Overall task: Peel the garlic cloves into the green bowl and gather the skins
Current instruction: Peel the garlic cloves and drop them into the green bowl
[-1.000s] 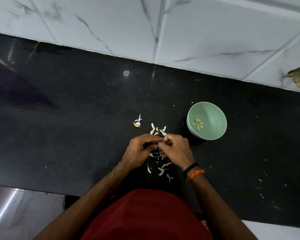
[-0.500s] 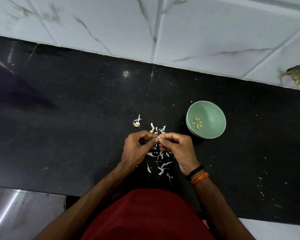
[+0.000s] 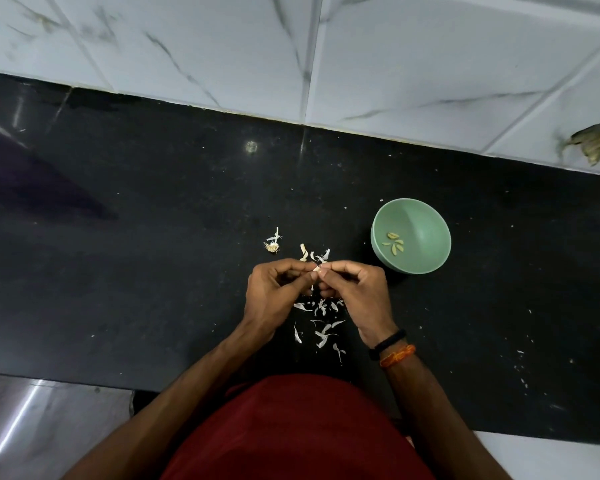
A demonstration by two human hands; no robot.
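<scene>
Your left hand [image 3: 274, 292] and right hand [image 3: 357, 292] both pinch one garlic clove [image 3: 316, 269] at your fingertips. Peel over the skins [image 3: 321, 320] beneath your hands, then drop it into the green bowl [image 3: 426, 216] beyond your right hand.

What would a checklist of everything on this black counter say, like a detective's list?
Surface: black counter, glossy, pale specks.
Job's things: green bowl right of the hands, a few peeled cloves inside; one garlic clove pinched between fingertips.
Clutter: skins scattered under the hands; root tuft apart, to the left.
Hands: left hand and right hand both pinch the clove.
Cables: nothing seen.
Surroundings: white marbled tiles behind; brownish scrap on them.
</scene>
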